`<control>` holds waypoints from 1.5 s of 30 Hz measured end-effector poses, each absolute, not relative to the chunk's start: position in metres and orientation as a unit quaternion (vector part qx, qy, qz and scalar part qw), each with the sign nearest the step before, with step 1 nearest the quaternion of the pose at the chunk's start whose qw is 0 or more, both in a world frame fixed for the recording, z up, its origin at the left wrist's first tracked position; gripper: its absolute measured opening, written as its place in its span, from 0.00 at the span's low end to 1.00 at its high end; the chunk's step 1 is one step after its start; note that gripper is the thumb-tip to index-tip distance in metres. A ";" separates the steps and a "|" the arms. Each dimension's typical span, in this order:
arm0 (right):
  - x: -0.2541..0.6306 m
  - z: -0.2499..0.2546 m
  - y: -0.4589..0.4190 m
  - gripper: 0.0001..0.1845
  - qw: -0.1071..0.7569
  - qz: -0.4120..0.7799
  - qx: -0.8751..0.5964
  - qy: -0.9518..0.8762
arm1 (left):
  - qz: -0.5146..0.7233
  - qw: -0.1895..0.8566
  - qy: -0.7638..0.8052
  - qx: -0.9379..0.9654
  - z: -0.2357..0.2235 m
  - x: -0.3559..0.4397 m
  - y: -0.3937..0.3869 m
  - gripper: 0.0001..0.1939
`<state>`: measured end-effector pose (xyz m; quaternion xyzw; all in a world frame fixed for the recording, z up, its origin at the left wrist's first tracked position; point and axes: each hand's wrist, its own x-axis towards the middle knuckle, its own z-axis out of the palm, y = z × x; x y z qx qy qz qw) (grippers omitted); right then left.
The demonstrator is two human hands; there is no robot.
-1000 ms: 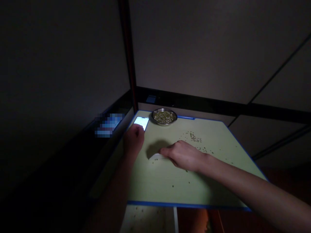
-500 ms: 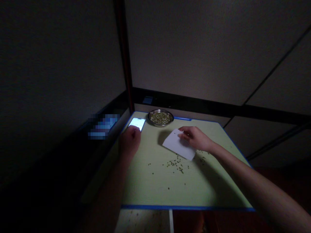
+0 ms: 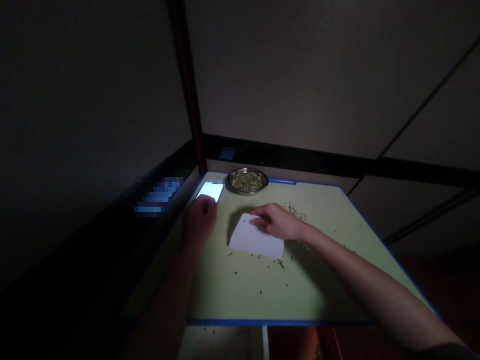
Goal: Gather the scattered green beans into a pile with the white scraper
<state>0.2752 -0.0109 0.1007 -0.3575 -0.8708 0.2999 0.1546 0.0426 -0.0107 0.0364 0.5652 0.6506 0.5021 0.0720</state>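
Observation:
My right hand (image 3: 275, 220) is closed on the upper edge of a white card (image 3: 257, 240), thumb in front. The card is tilted, its lower edge close to the tabletop, with a small dark spot near its top left corner. Small dark-green beans (image 3: 280, 263) are scattered just below the card, and more beans (image 3: 296, 212) lie behind my right wrist. My left hand (image 3: 200, 217) is curled closed over the near end of a lit phone (image 3: 210, 191); whatever its fingers hold is hidden. A round metal bowl (image 3: 229, 186) of similar beans stands at the back.
The pale green table (image 3: 225, 295) has a blue rim and stands against dark walls. Below its near edge is a light surface (image 3: 225, 342) with a few specks. A dark ledge with a blurred bright patch (image 3: 159, 196) is at the left. The room is dim.
My right hand has moved the card left and nearer to me, covering some scattered beans and uncovering others behind it. My left hand has stayed by the phone.

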 end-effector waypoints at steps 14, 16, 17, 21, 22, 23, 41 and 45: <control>0.324 0.077 0.019 0.13 0.168 0.295 -0.435 -0.834 | 0.486 0.076 0.655 0.573 0.034 0.041 -0.008 0.10; 0.335 0.078 0.022 0.12 0.173 0.290 -0.455 -0.824 | 0.482 0.076 0.656 0.575 0.034 0.041 -0.007 0.10; 0.341 0.080 0.022 0.12 0.178 0.285 -0.465 -0.819 | 0.480 0.076 0.658 0.576 0.033 0.041 -0.007 0.10; 0.353 0.095 0.006 0.13 0.217 0.295 -0.483 -0.795 | 0.474 0.070 0.660 0.579 0.032 0.040 -0.006 0.10; 0.355 0.098 -0.002 0.13 0.223 0.302 -0.483 -0.791 | 0.473 0.070 0.659 0.580 0.031 0.039 -0.006 0.11; 0.356 0.100 -0.010 0.13 0.224 0.307 -0.483 -0.789 | 0.474 0.069 0.658 0.581 0.030 0.039 -0.005 0.10; 0.366 0.069 -0.008 0.10 0.177 0.213 -0.541 -0.794 | 0.457 0.080 0.670 0.580 0.030 0.038 -0.005 0.11; 0.377 0.090 0.002 0.12 0.181 0.220 -0.510 -0.812 | 0.448 0.078 0.670 0.587 0.032 0.037 -0.005 0.12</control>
